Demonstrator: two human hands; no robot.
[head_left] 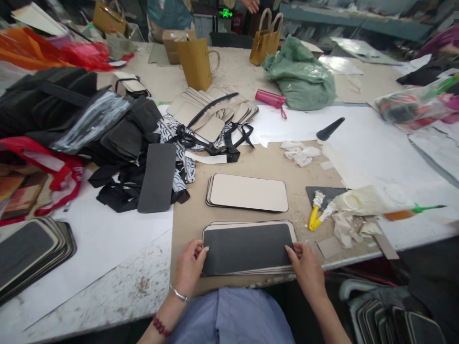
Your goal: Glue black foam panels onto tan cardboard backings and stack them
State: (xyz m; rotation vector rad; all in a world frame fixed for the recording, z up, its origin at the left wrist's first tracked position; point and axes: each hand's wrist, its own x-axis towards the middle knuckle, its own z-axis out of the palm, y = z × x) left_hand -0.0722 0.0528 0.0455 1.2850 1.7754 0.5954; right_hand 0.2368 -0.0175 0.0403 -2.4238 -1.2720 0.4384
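A black rectangular panel (pixel 247 248) lies on a small stack of beige, dark-edged panels (pixel 293 231) at the table's front edge. Its left end is pinched between the thumb and fingers of my left hand (pixel 190 265). My right hand (pixel 308 267) grips the opposite end the same way, thumb on top. Beige edges show past the black panel at the back and right. Just beyond sits another stack of rounded beige panels (pixel 249 192), pale side up. A loose black panel (pixel 157 177) rests on dark straps to the left.
Yellow-handled brushes (pixel 314 217) and a whitish plastic container (pixel 373 198) lie at right. More panels are stacked at far left (pixel 32 253) and lower right (pixel 398 320). Mustard bags (pixel 196 62), a green sack (pixel 303 76) and a pink cylinder (pixel 269 98) stand further back.
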